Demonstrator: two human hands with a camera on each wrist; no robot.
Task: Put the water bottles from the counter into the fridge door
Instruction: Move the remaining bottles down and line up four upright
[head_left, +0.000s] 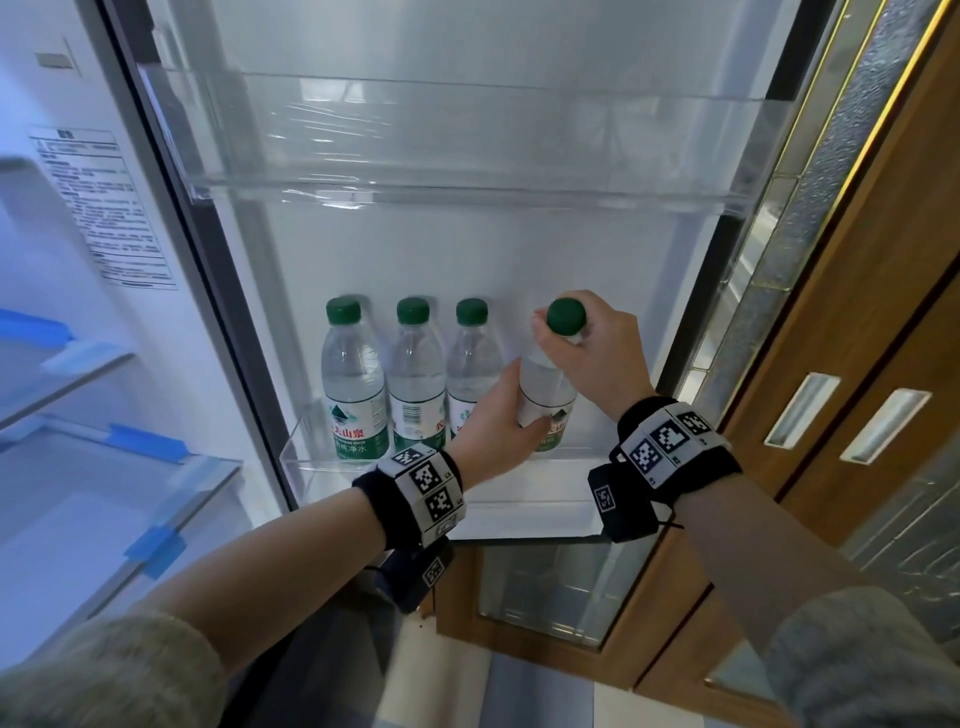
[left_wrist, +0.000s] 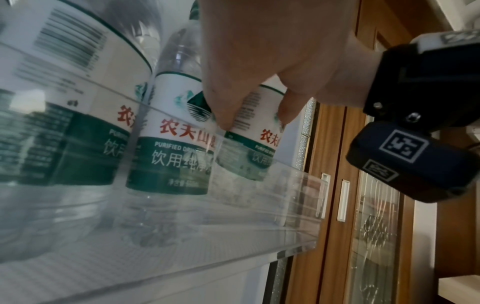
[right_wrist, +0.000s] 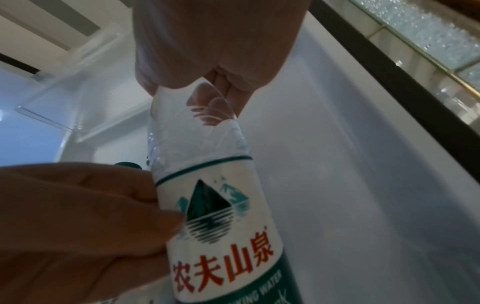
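- Forearms, two, in knitted sleeves (head_left: 104, 670), nearest the head camera; each wrist carries a black band with printed square markers.
- Water bottle, fourth (head_left: 545, 395): clear plastic, green cap (head_left: 566, 315), white and green label. Held upright at the right end of the row in the lower shelf of the fridge door, just beside the third bottle. Its base is behind the shelf's front wall; whether it has touched the shelf floor cannot be told.
- Right hand (head_left: 597, 353): fingers curled round the neck just under the cap, gripping from above.
- Left hand (head_left: 498, 415): fingers wrapped round the body at label height; the left wrist view shows the fingertips (left_wrist: 223, 117) pressed on the label.
- Water bottles, three (head_left: 415, 374): already standing upright side by side in the same shelf, caps on, to the left of the held one.
- Door shelf, lower (head_left: 298, 457): clear plastic, front wall reaching the green part of the labels. Free room lies to the right of the held bottle.
- Door shelf, upper (head_left: 467, 130): clear plastic, nothing seen in it.
- Wooden cabinet doors (head_left: 857, 364) with patterned glass, right of the fridge door.
- Step in hand, by judgement: seating the fourth bottle in the row.
- Next move calls for: lowering it straight until the base rests flat, keeping it off its neighbour, then loosening both hands.
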